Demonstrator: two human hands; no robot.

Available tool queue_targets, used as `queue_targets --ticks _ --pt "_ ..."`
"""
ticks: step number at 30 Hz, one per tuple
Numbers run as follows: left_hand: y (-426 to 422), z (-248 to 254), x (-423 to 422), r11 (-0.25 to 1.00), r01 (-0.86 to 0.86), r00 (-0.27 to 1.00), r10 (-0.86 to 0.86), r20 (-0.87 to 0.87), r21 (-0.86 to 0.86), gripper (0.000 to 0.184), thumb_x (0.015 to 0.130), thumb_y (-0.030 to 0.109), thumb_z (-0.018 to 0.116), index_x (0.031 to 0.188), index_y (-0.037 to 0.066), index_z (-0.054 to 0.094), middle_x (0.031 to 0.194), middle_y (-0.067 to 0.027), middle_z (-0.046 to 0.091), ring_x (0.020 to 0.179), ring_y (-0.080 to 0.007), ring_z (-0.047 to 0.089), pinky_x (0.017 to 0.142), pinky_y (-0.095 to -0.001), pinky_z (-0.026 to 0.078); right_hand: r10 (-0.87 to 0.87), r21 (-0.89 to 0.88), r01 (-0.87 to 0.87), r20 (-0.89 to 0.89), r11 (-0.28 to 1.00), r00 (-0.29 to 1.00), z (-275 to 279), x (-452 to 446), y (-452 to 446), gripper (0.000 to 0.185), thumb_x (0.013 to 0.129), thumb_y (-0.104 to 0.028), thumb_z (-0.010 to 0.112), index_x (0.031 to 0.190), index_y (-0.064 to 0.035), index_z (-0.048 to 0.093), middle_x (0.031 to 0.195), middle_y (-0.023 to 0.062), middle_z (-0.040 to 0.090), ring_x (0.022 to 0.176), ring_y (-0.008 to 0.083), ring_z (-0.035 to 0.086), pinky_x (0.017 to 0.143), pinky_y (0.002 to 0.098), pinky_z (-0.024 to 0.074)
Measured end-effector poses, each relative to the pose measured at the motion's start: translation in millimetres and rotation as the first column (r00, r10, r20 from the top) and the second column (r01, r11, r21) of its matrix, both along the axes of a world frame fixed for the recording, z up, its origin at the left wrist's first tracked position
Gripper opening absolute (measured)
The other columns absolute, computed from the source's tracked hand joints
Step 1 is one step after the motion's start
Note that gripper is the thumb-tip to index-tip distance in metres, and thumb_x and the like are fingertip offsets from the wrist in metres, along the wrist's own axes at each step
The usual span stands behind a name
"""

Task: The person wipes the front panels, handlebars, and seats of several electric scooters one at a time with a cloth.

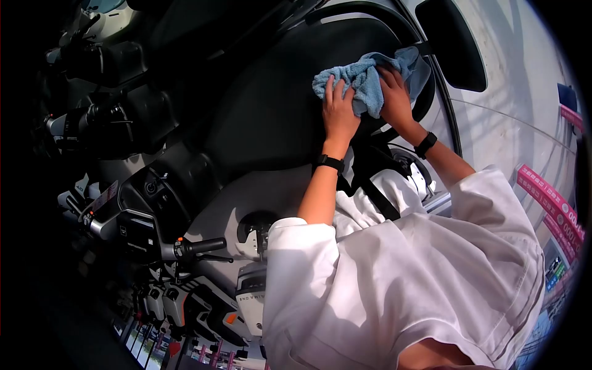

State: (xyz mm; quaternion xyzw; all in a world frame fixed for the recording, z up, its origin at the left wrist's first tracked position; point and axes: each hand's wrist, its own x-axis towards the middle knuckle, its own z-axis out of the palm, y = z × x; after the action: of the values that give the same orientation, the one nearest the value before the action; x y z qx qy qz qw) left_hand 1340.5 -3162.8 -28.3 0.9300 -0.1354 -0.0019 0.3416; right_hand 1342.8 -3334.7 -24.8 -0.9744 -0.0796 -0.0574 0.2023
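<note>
A light blue towel [367, 83] lies bunched over the upper right end of a broad, smooth black surface [265, 98], which looks like a vehicle seat. My left hand [340, 114] presses on the towel's left part, its fingers curled into the fabric. Close beside it, my right hand [396, 102] grips the towel's right side, with its fingertips partly hidden in the folds. Each wrist wears a black band. Part of the towel hangs past my right hand toward the black curved rim.
Several scooters with handlebars [203, 245] stand in a row on the left. A black rounded panel [453, 46] on a short stalk juts out at the upper right. Pink printed strips [546, 191] run along the right, beside pale floor [505, 117].
</note>
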Motion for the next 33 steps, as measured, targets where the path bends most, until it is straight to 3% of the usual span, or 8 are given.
queue_targets --ticks 5,7,11,16,22,25,28,33 --pt "74.8 -5.9 -60.6 0.995 -0.099 0.994 0.099 -0.043 0.004 0.042 0.067 -0.002 0.073 0.107 0.004 0.063 0.132 -0.0116 0.05 0.138 -0.0343 0.033 0.109 -0.0457 0.036 0.112 0.037 -0.111 -0.046 0.993 0.993 -1.6 -44.0 73.6 0.055 0.07 -0.012 0.073 0.122 -0.0058 0.058 0.14 0.0125 0.046 0.134 0.0356 0.037 0.102 0.0533 0.0373" --pt "114.0 -11.8 -85.7 0.987 -0.138 0.985 0.146 -0.096 0.085 0.041 0.067 -0.003 0.072 0.107 0.004 0.063 0.132 -0.0114 0.05 0.139 -0.0338 0.033 0.109 -0.0456 0.037 0.221 0.005 -0.223 -0.173 0.975 0.96 -2.7 -57.3 110.8 0.059 0.069 -0.013 0.075 0.124 -0.0061 0.056 0.141 0.0127 0.045 0.134 0.0355 0.037 0.101 0.0562 0.0377" --pt "188.8 -22.1 -119.5 0.942 -0.293 0.956 0.293 0.022 0.161 0.035 0.074 0.002 0.07 0.108 0.004 0.063 0.133 -0.0119 0.05 0.139 -0.0347 0.034 0.109 -0.0462 0.036 0.366 -0.038 -0.408 -0.372 0.912 0.853 -18.0 -74.6 191.5 0.074 0.061 -0.011 0.077 0.129 -0.0049 0.049 0.141 0.0165 0.041 0.134 0.037 0.035 0.102 0.0608 0.0362" --pt "241.3 -13.6 -109.6 0.84 -0.533 0.846 0.53 0.058 0.102 0.049 0.074 -0.003 0.067 0.122 0.004 0.058 0.135 -0.0145 0.047 0.14 -0.0377 0.029 0.112 -0.0487 0.032 0.482 0.077 -0.476 -0.187 0.876 0.856 -29.1 -59.4 272.7 0.059 0.072 -0.013 0.069 0.127 -0.0011 0.051 0.141 0.018 0.04 0.132 0.0371 0.036 0.104 0.0506 0.0371" --pt "243.6 -15.6 -61.2 0.717 -0.694 0.72 0.69 0.079 0.065 0.039 0.083 0.011 0.068 0.12 0.002 0.059 0.13 -0.0185 0.047 0.137 -0.0436 0.029 0.112 -0.0541 0.03 0.517 0.179 -0.489 -0.176 0.854 0.838 -20.9 -15.9 290.6 0.06 0.068 -0.002 0.067 0.126 0.0006 0.052 0.137 0.0167 0.045 0.128 0.0345 0.042 0.104 0.0431 0.0393" --pt "230.5 -20.6 -50.2 0.725 -0.685 0.729 0.678 0.093 0.071 0.035 0.083 0.011 0.068 0.116 0.001 0.061 0.132 -0.0193 0.047 0.138 -0.044 0.028 0.112 -0.0538 0.03 0.48 0.158 -0.456 -0.192 0.876 0.856 -17.4 -8.8 276.2 0.06 0.07 -0.003 0.067 0.128 -0.0002 0.052 0.138 0.0175 0.045 0.129 0.0355 0.041 0.108 0.0423 0.0364" --pt "205.1 -22.5 -51.4 0.831 -0.548 0.836 0.547 0.042 0.096 0.034 0.081 0.013 0.07 0.113 0.003 0.061 0.136 -0.0173 0.046 0.141 -0.0401 0.024 0.11 -0.0517 0.031 0.436 0.143 -0.417 -0.147 0.897 0.888 -16.4 -18.3 236.2 0.057 0.071 -0.004 0.067 0.126 -0.0004 0.054 0.137 0.0176 0.046 0.129 0.0352 0.041 0.108 0.0419 0.0372" --pt "131.2 -20.1 -67.4 0.949 -0.312 0.947 0.314 -0.061 0.041 0.041 0.078 0.01 0.072 0.114 0.0 0.057 0.135 -0.0213 0.044 0.14 -0.043 0.024 0.112 -0.0517 0.028 0.388 0.004 -0.392 -0.15 0.92 0.909 -6.6 -48.0 147.9 0.043 0.074 -0.006 0.066 0.116 -0.0019 0.059 0.133 0.0146 0.049 0.129 0.0317 0.043 0.104 0.0413 0.0421"
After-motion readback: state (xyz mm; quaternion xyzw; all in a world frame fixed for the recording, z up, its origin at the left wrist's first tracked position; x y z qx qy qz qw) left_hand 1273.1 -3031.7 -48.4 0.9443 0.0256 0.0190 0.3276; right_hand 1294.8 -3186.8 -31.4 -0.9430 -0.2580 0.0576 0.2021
